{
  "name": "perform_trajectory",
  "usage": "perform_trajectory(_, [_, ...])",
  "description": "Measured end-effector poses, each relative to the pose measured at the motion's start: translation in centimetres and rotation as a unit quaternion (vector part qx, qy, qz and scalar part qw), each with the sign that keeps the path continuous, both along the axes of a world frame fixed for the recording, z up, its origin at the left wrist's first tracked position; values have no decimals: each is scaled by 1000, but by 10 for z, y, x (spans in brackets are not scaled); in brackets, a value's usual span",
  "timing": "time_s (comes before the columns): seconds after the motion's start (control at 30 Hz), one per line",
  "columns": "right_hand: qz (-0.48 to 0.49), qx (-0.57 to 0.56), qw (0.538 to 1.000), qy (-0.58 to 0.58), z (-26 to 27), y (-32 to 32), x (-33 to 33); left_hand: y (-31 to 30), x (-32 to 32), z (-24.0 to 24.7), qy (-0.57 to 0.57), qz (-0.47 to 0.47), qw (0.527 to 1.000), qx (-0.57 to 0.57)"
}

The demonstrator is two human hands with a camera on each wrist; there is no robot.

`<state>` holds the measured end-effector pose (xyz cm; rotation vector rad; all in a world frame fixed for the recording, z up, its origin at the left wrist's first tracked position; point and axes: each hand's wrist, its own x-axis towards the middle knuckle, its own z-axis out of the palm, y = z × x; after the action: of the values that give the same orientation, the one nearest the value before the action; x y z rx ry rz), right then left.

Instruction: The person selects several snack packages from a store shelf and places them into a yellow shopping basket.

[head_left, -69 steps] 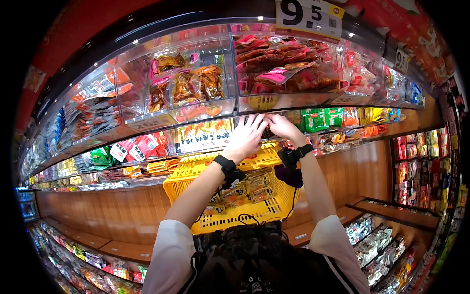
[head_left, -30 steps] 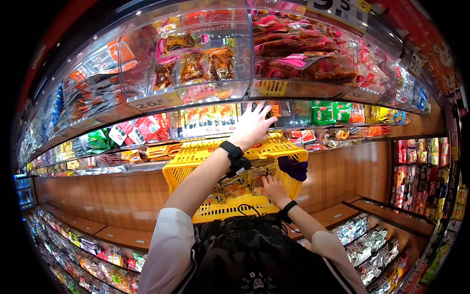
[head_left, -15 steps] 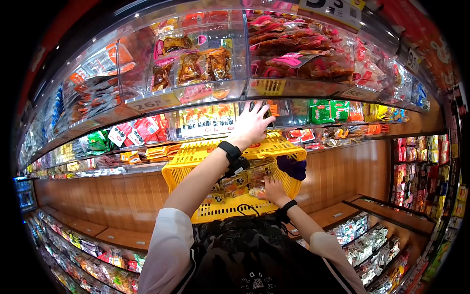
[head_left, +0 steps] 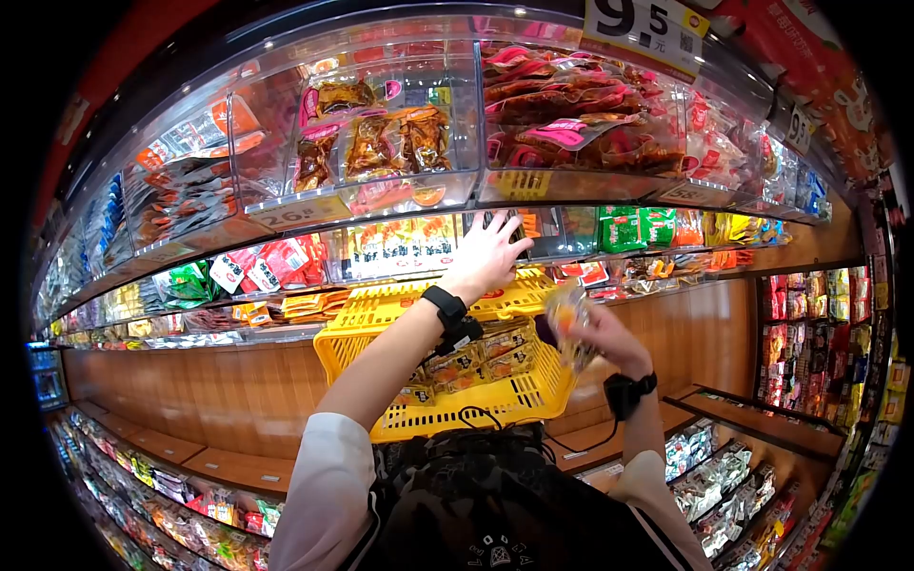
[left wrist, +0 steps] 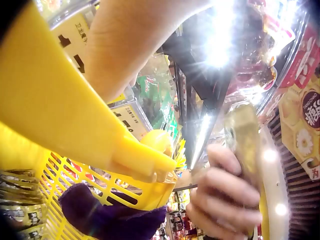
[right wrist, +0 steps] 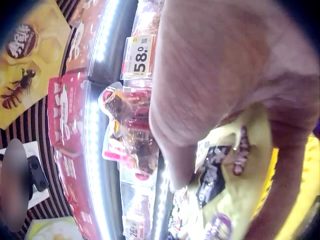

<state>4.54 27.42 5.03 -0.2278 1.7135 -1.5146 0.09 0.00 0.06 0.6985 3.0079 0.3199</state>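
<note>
Raised over the right edge of the yellow shopping basket (head_left: 447, 423), my right hand (head_left: 617, 338) grips a snack packet (head_left: 568, 319). In the right wrist view the packet (right wrist: 215, 175) is pale yellow with a dark label, partly hidden by the hand. My left hand (head_left: 487, 257) reaches over the basket to the lower shelf bin. Its fingers are spread against dark packets there, the fingertips right under the upper bin's edge. Several similar yellowish packets (head_left: 457, 366) lie inside the basket.
A dark purple cloth (left wrist: 110, 212) hangs at the basket's right rim. Clear bins of vacuum-packed snacks (head_left: 390, 143) overhang the lower shelf. Wooden panelling (head_left: 209, 390) stands below, and low racks of packets (head_left: 733, 485) flank my body. A cable (head_left: 581, 445) trails from my right wrist.
My right hand went from the shelf down into the basket, took hold of a snack packet, and has lifted it up and right. My left hand has stayed at the shelf bin.
</note>
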Motion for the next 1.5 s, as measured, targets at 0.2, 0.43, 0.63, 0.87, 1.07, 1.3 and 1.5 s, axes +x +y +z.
perform_trajectory(0.2, [-131, -90, 985, -70, 17, -32, -55, 0, 0, 1, -1, 1, 1000, -4])
perform_trajectory(0.43, [-222, 72, 953, 194, -53, -70, -138, 0, 0, 2, -5, -4, 1000, -14])
perform_trajectory(0.63, [-35, 301, 874, 381, -90, -102, -154, -1, 0, 1, 26, -5, 1000, 1])
perform_trajectory(0.87, [69, 265, 898, 345, -85, -97, -145, -1, 2, -1, 63, 23, 998, 17])
perform_trajectory(1.07, [85, 289, 916, 264, -65, -90, -137, -1, 2, 0, 58, -2, 998, 21])
perform_trajectory(1.3, [85, 269, 922, 265, -68, -82, -131, -1, 0, -3, 37, -16, 999, 6])
perform_trajectory(1.5, [102, 306, 922, 214, -55, -89, -131, -1, 0, -3, 54, -20, 998, 12])
